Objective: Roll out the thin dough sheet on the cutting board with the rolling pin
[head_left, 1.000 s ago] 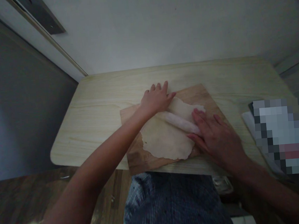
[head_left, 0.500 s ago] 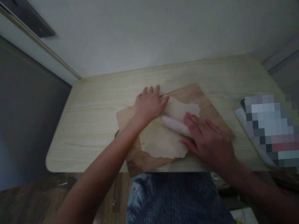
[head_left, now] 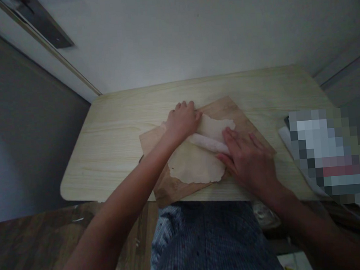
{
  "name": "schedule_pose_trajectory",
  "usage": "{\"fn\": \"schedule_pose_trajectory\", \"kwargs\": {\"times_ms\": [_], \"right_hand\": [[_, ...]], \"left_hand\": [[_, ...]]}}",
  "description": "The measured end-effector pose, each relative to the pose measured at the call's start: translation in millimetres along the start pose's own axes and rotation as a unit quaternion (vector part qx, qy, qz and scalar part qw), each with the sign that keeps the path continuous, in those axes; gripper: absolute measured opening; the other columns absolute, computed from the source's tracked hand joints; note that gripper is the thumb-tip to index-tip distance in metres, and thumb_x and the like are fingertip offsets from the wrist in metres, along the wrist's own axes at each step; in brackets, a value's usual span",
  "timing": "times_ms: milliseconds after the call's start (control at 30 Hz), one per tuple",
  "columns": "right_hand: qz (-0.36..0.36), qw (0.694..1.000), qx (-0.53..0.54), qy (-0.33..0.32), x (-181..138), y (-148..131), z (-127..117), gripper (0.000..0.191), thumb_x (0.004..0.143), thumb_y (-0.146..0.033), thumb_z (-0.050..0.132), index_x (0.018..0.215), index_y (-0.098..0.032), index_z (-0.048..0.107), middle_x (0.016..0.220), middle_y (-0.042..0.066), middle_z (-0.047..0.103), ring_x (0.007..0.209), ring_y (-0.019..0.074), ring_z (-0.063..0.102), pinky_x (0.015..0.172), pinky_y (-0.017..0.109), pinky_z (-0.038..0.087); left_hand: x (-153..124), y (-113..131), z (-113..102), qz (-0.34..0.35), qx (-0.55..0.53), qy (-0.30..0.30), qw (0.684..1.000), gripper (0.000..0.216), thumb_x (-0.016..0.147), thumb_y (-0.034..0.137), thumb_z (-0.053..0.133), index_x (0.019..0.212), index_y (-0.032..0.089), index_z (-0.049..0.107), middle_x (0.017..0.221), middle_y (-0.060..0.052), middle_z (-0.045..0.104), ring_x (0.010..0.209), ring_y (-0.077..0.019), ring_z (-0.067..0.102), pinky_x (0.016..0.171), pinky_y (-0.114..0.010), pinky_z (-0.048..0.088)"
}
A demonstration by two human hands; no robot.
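Observation:
A whitish rolling pin (head_left: 210, 143) lies aslant across a thin, ragged-edged sheet of dough (head_left: 198, 165). Under the dough is a brown wooden board (head_left: 237, 113), set at an angle on the table. My left hand (head_left: 183, 117) is over the far-left end of the pin, its fingers curled down and that end hidden. At the near-right end, my right hand (head_left: 250, 156) rests on the pin, thumb toward me and fingers over the far side. The dough shows on both sides of the pin, with a small dark hole near its left edge.
The pale wood-grain table (head_left: 105, 132) stands against a white wall (head_left: 191, 34). On its right side lies a white-edged object (head_left: 296, 155), mostly blurred out by large pixels. My lap is just under the table's front edge.
My left fingers, stretched out before, are now more curled. The pin lies at a slightly flatter slant, both hands still on it. The whole view has shifted a little.

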State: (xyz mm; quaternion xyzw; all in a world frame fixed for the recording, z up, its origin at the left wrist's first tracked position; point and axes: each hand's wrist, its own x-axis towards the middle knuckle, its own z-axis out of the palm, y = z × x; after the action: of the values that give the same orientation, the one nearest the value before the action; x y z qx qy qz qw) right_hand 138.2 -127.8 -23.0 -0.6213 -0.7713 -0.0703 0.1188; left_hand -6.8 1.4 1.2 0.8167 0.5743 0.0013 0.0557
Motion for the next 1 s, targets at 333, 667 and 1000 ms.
{"fn": "schedule_pose_trajectory", "kwargs": {"times_ms": [333,667,1000], "right_hand": [[0.024,1.0,-0.004,-0.009,19,9,4,0.052,0.09,-0.045,0.03,0.12,-0.009,0.052,0.129,0.015,0.051,0.111,0.0271,0.052,0.096,0.044,0.036],[0.04,0.999,0.009,-0.011,32,14,7,0.052,0.091,-0.045,0.026,0.118,-0.011,0.054,0.129,0.014,0.051,0.11,0.0267,0.052,0.092,0.041,0.039],[0.052,0.998,-0.001,0.033,8,-7,6,0.046,0.091,-0.041,0.031,0.119,-0.012,0.052,0.128,0.011,0.052,0.119,0.0264,0.045,0.099,0.046,0.03]], "left_hand": [[7,-5,4,-0.002,-0.029,0.008,1.0,0.042,0.089,0.044,0.028,0.107,0.015,0.053,0.11,-0.013,0.059,0.103,-0.0248,0.054,0.081,-0.035,0.043],[9,-6,5,-0.035,-0.02,0.016,0.999,0.038,0.089,0.037,0.028,0.104,0.015,0.055,0.108,-0.013,0.06,0.1,-0.0248,0.056,0.078,-0.035,0.044],[-32,-5,9,-0.014,0.006,0.115,0.993,0.035,0.09,0.031,0.028,0.1,0.017,0.058,0.111,-0.01,0.06,0.106,-0.024,0.053,0.082,-0.037,0.044]]}}
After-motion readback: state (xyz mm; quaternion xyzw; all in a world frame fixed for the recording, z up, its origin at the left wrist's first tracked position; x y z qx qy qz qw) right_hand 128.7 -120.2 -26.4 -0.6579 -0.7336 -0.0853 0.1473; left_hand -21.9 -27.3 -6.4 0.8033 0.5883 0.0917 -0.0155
